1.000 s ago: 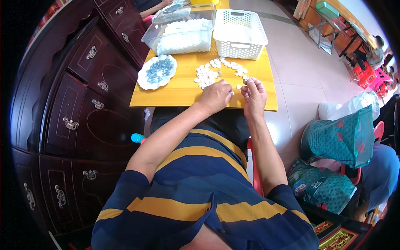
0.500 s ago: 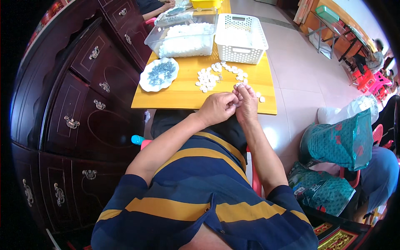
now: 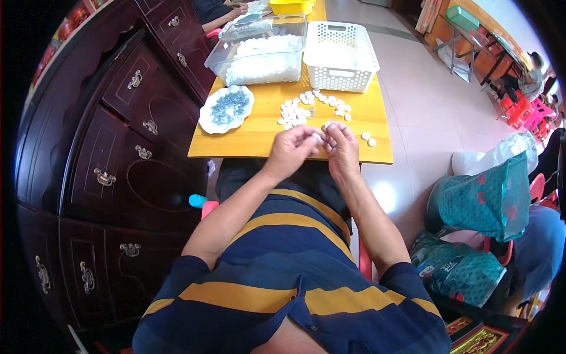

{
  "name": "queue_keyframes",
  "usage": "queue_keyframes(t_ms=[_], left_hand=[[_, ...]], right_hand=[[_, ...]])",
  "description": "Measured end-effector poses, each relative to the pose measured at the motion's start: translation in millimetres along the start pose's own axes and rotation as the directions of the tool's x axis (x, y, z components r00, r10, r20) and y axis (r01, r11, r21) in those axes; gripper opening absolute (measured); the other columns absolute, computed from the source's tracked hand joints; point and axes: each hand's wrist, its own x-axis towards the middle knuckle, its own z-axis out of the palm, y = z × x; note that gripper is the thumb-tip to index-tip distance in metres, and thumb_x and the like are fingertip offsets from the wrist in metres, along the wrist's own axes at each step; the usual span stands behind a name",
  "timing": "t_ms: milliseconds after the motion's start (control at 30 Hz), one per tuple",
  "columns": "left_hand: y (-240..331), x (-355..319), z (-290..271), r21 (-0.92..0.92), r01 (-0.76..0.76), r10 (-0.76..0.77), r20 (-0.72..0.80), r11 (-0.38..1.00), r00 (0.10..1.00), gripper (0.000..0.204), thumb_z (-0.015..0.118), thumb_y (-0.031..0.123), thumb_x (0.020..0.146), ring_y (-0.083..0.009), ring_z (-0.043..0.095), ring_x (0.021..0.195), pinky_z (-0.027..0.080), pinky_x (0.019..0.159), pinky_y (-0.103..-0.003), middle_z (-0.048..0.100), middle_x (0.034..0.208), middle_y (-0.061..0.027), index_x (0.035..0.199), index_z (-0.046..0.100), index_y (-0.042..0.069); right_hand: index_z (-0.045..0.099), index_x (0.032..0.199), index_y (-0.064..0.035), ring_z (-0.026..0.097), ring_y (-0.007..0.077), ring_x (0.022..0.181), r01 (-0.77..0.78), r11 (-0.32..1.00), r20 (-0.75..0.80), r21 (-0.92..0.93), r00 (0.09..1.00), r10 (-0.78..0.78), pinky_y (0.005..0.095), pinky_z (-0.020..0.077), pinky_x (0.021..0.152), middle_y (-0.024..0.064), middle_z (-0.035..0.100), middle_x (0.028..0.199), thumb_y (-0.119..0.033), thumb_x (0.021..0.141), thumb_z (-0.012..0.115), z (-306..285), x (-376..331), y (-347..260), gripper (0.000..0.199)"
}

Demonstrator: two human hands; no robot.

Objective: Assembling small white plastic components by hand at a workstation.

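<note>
Both my hands are raised close together over the near edge of the yellow wooden table (image 3: 380, 154). My left hand (image 3: 289, 152) pinches a small white round piece (image 3: 317, 137) between thumb and fingertips. My right hand (image 3: 344, 150), a little apart from it, has its fingers closed on another small white piece (image 3: 329, 124) at the fingertips. Just beyond my hands lies a loose cluster of small white round pieces (image 3: 290, 111), some strung out in a curve to the right. Two more white pieces (image 3: 368, 139) rest right of my right hand.
A scalloped white dish (image 3: 250, 112) holds small blue-grey pieces at the left. Behind stand a clear bin (image 3: 215, 59) of white pieces and a white perforated basket (image 3: 348, 81). Dark cabinets (image 3: 88, 159) flank the left; teal bags (image 3: 477, 197) stand at right. Another person's hand (image 3: 239, 10) shows far off.
My hands have drawn slightly apart, the left one moving left. The white piece in its fingers now shows. The right hand has shifted slightly left.
</note>
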Motion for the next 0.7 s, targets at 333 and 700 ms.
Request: queue_keyframes(t_ms=[333, 700], left_hand=[[12, 4, -44, 0.255, 0.037, 0.002, -0.148, 0.966, 0.989, 0.021, 0.063, 0.009, 0.099, -0.0044, 0.061, 0.073, 0.053, 0.066, -0.021, 0.070, 0.089, -0.0007, 0.116, 0.071, 0.000], [11, 4, -51, 0.218, 0.069, -0.053, -0.077, 0.973, 0.996, 0.019, 0.062, 0.009, 0.099, -0.0043, 0.062, 0.074, 0.053, 0.067, -0.020, 0.069, 0.090, -0.0003, 0.115, 0.070, 0.002]], right_hand=[[0.063, 0.102, -0.0053, 0.061, 0.0091, 0.077, 0.016, 0.962, 0.212, -0.273, 0.976, 0.044, 0.0215, 0.0474, 0.070, 0.0036, 0.068, 0.092, -0.012, 0.095, 0.068, 5, -7, 15, 0.010], [0.064, 0.103, -0.0050, 0.062, 0.0091, 0.079, 0.105, 0.938, 0.271, -0.330, 0.962, -0.013, 0.0230, 0.0482, 0.073, 0.0025, 0.069, 0.092, -0.012, 0.096, 0.068, 6, -11, 20, 0.011]])
